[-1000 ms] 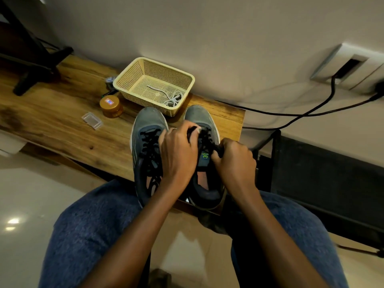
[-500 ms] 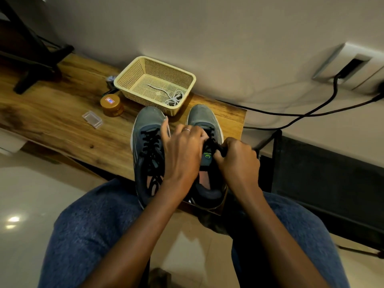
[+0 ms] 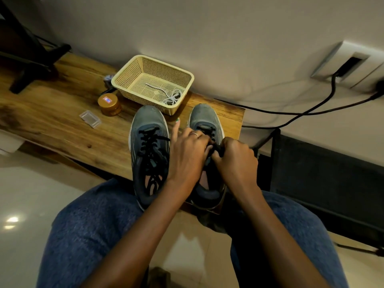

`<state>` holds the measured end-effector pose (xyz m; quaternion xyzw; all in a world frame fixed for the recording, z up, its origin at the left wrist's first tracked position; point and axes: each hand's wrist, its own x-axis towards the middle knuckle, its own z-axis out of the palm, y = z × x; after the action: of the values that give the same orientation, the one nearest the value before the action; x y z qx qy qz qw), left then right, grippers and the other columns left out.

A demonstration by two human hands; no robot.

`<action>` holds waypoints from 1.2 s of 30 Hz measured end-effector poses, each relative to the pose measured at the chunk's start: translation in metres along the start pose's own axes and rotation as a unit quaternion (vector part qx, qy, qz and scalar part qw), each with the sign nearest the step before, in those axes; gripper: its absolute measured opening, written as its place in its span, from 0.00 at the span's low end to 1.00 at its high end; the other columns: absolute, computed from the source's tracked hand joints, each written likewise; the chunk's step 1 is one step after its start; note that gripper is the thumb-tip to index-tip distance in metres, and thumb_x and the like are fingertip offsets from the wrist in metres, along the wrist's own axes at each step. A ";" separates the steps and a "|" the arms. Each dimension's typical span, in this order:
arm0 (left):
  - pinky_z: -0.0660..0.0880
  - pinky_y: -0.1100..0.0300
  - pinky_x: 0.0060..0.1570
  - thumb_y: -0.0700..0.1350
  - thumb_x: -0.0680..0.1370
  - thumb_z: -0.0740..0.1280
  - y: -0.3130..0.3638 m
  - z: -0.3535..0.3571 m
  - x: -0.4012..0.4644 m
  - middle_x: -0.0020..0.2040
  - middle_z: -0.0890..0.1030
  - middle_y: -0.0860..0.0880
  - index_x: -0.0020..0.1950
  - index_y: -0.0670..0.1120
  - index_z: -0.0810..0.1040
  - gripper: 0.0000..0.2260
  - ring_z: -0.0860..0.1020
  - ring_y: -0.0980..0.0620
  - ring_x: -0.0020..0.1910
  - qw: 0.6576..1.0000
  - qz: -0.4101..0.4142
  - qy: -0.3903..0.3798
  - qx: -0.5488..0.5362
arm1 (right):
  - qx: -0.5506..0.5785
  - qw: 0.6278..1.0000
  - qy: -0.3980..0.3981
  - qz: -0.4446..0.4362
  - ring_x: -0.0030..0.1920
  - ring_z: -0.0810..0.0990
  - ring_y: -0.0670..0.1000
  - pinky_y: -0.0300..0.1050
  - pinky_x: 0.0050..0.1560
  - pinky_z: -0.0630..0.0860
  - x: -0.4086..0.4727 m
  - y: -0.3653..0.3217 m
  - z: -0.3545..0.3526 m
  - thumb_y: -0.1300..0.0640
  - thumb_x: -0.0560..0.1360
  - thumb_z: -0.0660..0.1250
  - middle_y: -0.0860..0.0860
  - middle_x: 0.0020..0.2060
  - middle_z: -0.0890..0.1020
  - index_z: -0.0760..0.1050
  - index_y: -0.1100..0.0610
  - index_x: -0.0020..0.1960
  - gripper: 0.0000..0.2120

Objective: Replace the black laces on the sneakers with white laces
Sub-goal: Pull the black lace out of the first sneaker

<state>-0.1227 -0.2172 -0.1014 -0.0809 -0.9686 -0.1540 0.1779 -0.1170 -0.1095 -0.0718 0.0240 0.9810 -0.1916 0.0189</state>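
Because the black lace is soft and limp, we pinch it near the eyelets: left hand and right hand both grasp it at the right sneaker's six o'clock.

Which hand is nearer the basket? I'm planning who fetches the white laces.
Left. The left hand lies just below the basket, one finger pointing toward it; the right hand sits farther right.

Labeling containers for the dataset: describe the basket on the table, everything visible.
The basket is a cream, rectangular tray of perforated plastic mesh with a solid rolled rim and sloped walls. It sits upright on the wooden table against the wall, just beyond the sneakers' toes. Inside, white laces lie bunched in its near right corner, one end trailing across the floor. No hand touches it.
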 end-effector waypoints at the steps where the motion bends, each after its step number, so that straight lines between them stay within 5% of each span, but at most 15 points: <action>1: 0.51 0.47 0.72 0.49 0.77 0.67 0.001 0.002 0.000 0.47 0.83 0.50 0.48 0.48 0.82 0.07 0.77 0.49 0.52 1.000 -0.006 0.002 0.002 | 0.001 1.000 0.000 0.002 0.46 0.78 0.61 0.47 0.38 0.69 0.000 0.000 0.000 0.53 0.76 0.64 0.57 0.43 0.79 0.73 0.59 0.46 0.09; 8: 0.52 0.42 0.71 0.45 0.77 0.66 -0.003 -0.008 0.002 0.45 0.81 0.49 0.49 0.46 0.78 0.04 0.78 0.47 0.51 0.990 -0.097 0.099 -0.020 | 0.012 1.000 0.012 0.017 0.45 0.78 0.60 0.45 0.38 0.67 -0.001 0.001 -0.003 0.53 0.76 0.64 0.54 0.40 0.76 0.73 0.59 0.46 0.08; 14: 0.44 0.38 0.70 0.51 0.74 0.67 0.001 -0.007 0.000 0.52 0.82 0.54 0.55 0.52 0.80 0.11 0.73 0.49 0.61 0.999 -0.046 -0.006 -0.020 | 0.002 1.000 0.008 0.004 0.46 0.78 0.61 0.47 0.39 0.69 -0.001 0.001 -0.002 0.52 0.76 0.63 0.57 0.43 0.79 0.74 0.59 0.47 0.09; 20: 0.44 0.40 0.71 0.54 0.74 0.69 0.001 -0.004 0.000 0.50 0.82 0.56 0.48 0.52 0.83 0.08 0.73 0.52 0.61 0.999 -0.019 -0.027 0.021 | -0.006 1.000 0.000 0.001 0.45 0.78 0.61 0.47 0.38 0.69 -0.001 0.001 -0.002 0.52 0.76 0.64 0.57 0.43 0.79 0.73 0.58 0.46 0.09; 28: 0.42 0.43 0.71 0.50 0.77 0.65 -0.009 -0.021 0.005 0.48 0.81 0.55 0.48 0.51 0.79 0.05 0.75 0.51 0.57 0.988 -0.122 0.084 0.034 | 0.011 0.999 0.006 0.035 0.46 0.79 0.62 0.51 0.42 0.75 -0.001 0.002 -0.003 0.54 0.76 0.64 0.57 0.43 0.80 0.74 0.60 0.47 0.08; 36: 0.42 0.43 0.70 0.54 0.75 0.67 0.003 -0.006 -0.001 0.55 0.82 0.53 0.61 0.53 0.78 0.15 0.71 0.50 0.67 0.999 -0.023 -0.024 -0.004 | -0.010 1.000 0.002 0.020 0.49 0.79 0.61 0.46 0.40 0.68 -0.001 0.000 -0.004 0.52 0.77 0.62 0.57 0.47 0.80 0.74 0.60 0.50 0.10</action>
<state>-0.1193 -0.2159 -0.0957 -0.0628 -0.9734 -0.1602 0.1510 -0.1165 -0.1078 -0.0686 0.0440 0.9822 -0.1816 0.0213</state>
